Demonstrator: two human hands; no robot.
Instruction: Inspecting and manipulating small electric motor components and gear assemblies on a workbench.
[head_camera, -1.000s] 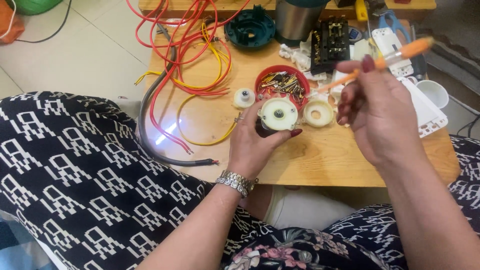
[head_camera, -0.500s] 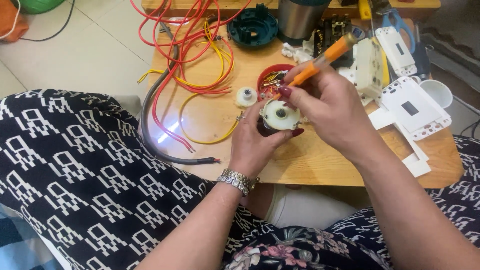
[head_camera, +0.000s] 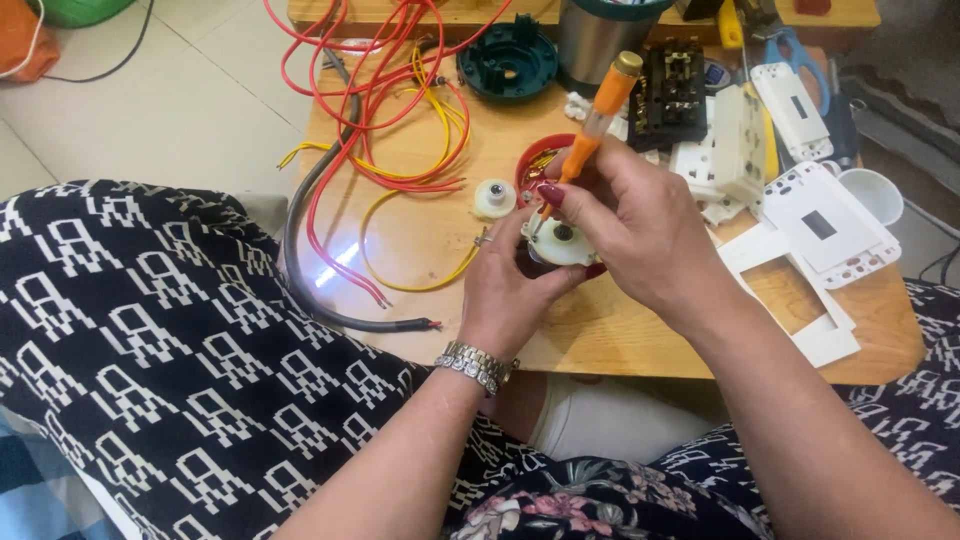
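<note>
**While gripping a round part, both hands are working over the tabletop**

While the left hand (head_camera: 515, 290) is clamping a small round white part (head_camera: 562, 243) from below, the right hand (head_camera: 640, 235) is pinching an orange-handled screwdriver (head_camera: 595, 125), its tip sitting at the part's top. Just behind the hands, a red bowl (head_camera: 540, 158) is sitting on the wooden tabletop (head_camera: 620, 330). Left of them, a white disc (head_camera: 494, 198) and red and yellow wires (head_camera: 390, 110) are lying. White switch plates (head_camera: 815, 230) are resting to the right.

My left hand (head_camera: 515, 290) is cupped palm-up, fingers curled closed, a metal watch on its wrist. My right hand (head_camera: 640, 225) arches over it, thumb and fingertips pinched together, forearm angled in from the lower right.
</note>
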